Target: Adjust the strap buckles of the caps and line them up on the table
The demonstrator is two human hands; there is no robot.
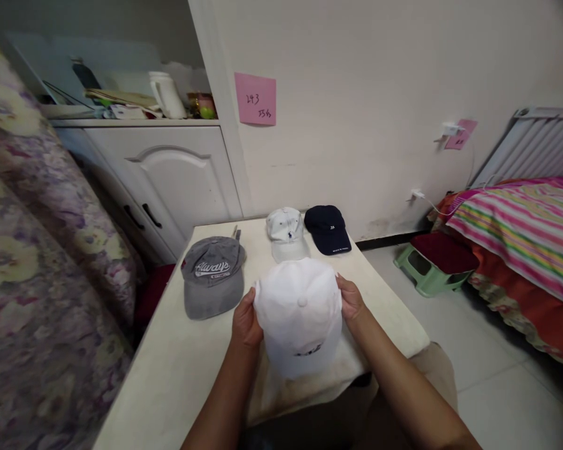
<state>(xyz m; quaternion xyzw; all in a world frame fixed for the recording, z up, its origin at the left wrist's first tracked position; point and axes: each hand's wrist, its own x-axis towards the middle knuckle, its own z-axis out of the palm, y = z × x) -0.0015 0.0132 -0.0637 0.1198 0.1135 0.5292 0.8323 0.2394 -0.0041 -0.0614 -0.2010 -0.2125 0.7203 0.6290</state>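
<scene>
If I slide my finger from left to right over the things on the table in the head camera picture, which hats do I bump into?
Gray cap → small pale cap with a little horse logo → navy cap.

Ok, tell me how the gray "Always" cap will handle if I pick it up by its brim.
The gray "Always" cap should feel light, since it looks like plain cloth. Its crown looks creased, so it would probably sag or fold. The brim holds a smooth, even curve and is likely the stiffer part to grip.
</scene>
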